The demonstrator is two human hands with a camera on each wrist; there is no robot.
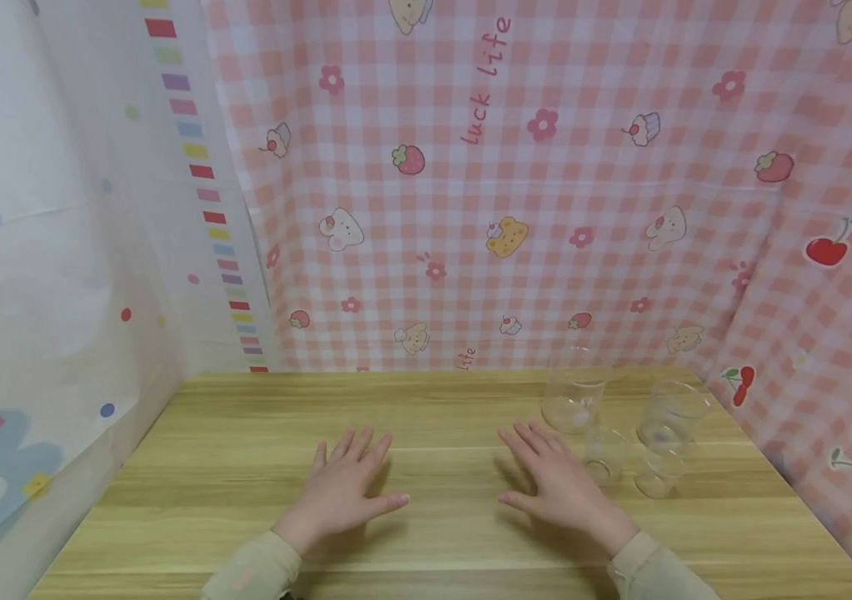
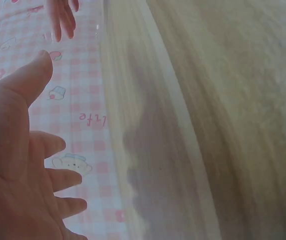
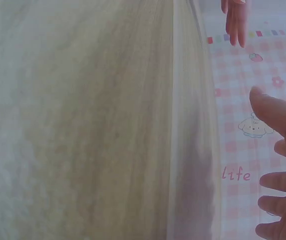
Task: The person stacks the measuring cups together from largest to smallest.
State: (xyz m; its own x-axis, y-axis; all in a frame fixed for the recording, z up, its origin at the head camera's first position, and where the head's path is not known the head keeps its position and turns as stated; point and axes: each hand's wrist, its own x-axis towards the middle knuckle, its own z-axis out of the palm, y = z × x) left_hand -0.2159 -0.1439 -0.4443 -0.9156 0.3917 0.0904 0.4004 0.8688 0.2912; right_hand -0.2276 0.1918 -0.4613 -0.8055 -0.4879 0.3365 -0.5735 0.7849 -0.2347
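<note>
My left hand hovers palm down over the wooden table, fingers spread and holding nothing. Opposite it, my right hand is held the same way, with its thumb pointing inward. Several clear glass vessels stand on the right side of the table. A tall glass beaker is just beyond the right fingertips. Beside that hand stands a small beaker. Farther right are a wider beaker and, overlapping it in view, another small one. Both wrist views show bare, spread fingers above the wood.
A pink checked cloth hangs behind the table and continues down the right side. On the left hangs a white cloth with coloured dots and a blue cartoon figure. The see-through beakers stand close together near the table's right edge.
</note>
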